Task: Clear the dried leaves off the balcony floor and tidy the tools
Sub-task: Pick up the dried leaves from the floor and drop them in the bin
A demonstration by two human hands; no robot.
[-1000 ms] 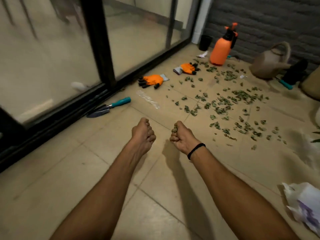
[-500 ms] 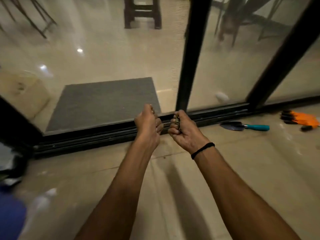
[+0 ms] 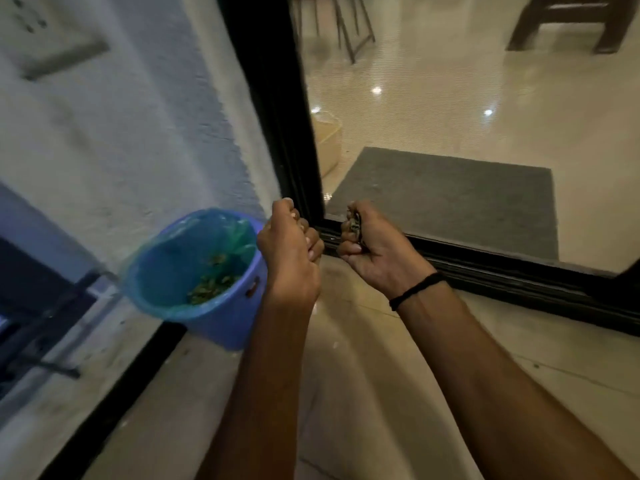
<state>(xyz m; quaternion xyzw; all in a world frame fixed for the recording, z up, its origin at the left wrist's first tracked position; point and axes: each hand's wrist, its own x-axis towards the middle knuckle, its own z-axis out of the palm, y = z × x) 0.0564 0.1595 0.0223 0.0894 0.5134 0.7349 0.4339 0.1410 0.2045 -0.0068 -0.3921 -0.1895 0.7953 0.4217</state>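
A blue bucket (image 3: pixel 221 320) lined with a blue-green bag stands against the white wall at the left, and dried leaves (image 3: pixel 211 287) lie at its bottom. My left hand (image 3: pixel 291 251) is a closed fist right beside the bucket's right rim; what it holds is hidden inside the fingers. My right hand (image 3: pixel 372 247), with a black band on the wrist, grips a bunch of dried leaves (image 3: pixel 354 224) that show between its curled fingers. Both fists hover above the tiled floor near the door track.
A black sliding-door frame (image 3: pixel 291 140) and its floor track (image 3: pixel 519 275) run behind the hands. Through the glass lies a grey mat (image 3: pixel 450 195). A white wall (image 3: pixel 121 133) is at the left, with a dark step edge (image 3: pixel 114 403) below it.
My view has swung left from the leaf-strewn floor, past the trowel and gloves, to the bucket. Both fists stayed closed and have travelled with me toward the bucket.
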